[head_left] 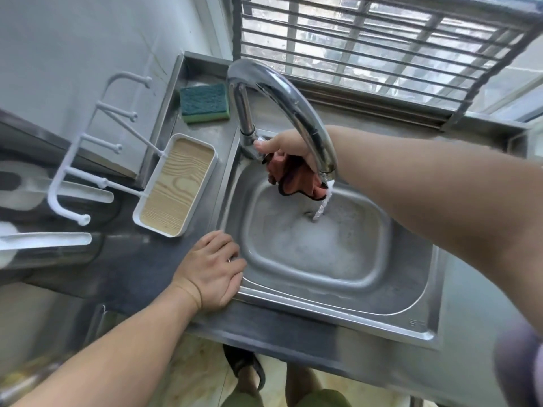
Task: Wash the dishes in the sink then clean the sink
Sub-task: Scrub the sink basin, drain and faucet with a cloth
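Both forearms reach over a steel sink half full of soapy water.

Right hand is out past the basin, fingers curled round a reddish cloth that hangs below the palm, thumb against the base of the tap; whether it also presses the lever is hard to tell, since the spout crosses in front. Water runs from the spout just right of that hand into the foam. Left hand lies flat with fingers spread loosely on the sink's near left rim, holding nothing. Beyond it sits a white tray with a wood-grain floor, and farther still a green sponge.
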`<state>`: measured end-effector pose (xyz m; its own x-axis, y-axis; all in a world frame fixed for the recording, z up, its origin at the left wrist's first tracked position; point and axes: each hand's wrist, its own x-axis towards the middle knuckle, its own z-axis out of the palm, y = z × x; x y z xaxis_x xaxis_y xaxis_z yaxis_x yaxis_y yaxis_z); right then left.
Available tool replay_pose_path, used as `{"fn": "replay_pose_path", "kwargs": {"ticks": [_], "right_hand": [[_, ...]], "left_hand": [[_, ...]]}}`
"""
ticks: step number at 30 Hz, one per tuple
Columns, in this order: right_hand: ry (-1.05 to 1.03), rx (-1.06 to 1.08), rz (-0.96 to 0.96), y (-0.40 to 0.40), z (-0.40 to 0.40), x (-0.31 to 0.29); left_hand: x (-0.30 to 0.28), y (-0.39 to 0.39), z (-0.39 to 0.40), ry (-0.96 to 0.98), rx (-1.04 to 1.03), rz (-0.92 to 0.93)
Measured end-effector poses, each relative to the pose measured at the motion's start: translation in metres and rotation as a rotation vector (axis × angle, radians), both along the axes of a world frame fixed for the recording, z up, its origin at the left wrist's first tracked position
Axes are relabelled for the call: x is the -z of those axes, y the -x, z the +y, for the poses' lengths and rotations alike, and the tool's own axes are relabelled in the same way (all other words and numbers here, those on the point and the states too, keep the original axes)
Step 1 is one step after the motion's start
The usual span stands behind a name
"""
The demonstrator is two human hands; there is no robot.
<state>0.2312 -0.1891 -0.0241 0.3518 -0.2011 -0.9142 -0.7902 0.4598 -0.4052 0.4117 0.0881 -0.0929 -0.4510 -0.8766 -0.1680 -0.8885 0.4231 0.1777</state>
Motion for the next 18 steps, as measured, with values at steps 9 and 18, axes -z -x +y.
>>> {"fn": "replay_pose_path", "kwargs": {"ticks": [9,18], "right_hand": [[0.221,-0.007,-0.025,0.001,0.013,0.009],[0.505,0.331,-0.497,0.098,-0.027,-0.047]], "left_hand": [[0.002,0.0,0.001,0.012,0.005,0.006],[0.0,-0.001,0.0,0.021,0.01,0.017]]}}
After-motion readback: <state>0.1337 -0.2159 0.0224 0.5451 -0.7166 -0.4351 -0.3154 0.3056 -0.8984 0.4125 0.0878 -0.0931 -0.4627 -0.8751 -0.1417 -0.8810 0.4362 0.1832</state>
